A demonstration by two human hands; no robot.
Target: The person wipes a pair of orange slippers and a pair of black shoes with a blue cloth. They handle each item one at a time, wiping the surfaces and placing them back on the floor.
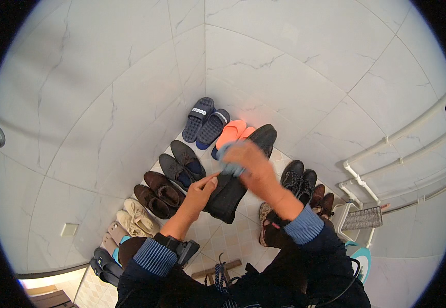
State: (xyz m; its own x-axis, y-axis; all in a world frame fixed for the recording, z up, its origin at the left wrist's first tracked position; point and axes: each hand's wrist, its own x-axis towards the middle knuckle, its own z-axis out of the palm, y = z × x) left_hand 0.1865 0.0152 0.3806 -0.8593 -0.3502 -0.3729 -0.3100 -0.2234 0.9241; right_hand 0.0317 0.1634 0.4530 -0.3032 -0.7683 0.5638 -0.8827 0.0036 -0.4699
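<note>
A black shoe (227,198) is held up in front of me, its toe pointing to the upper right. My left hand (201,192) grips the shoe at its left edge, with thumb and fingers closed on it. Over the middle of the shoe is my right hand (251,163), blurred, holding a light blue cloth (230,154) against the upper. The hand and cloth hide part of the shoe. Behind its toe lie orange slippers (231,133), partly covered from view.
Along the left wall stand dark slides (199,119), grey shoes (176,169), brown shoes (161,188) and cream shoes (136,217). Black lace-up shoes (293,175) stand at the right wall, near white pipes (355,173) and a grey mop pad (362,218). A wooden stool (232,264) is below me.
</note>
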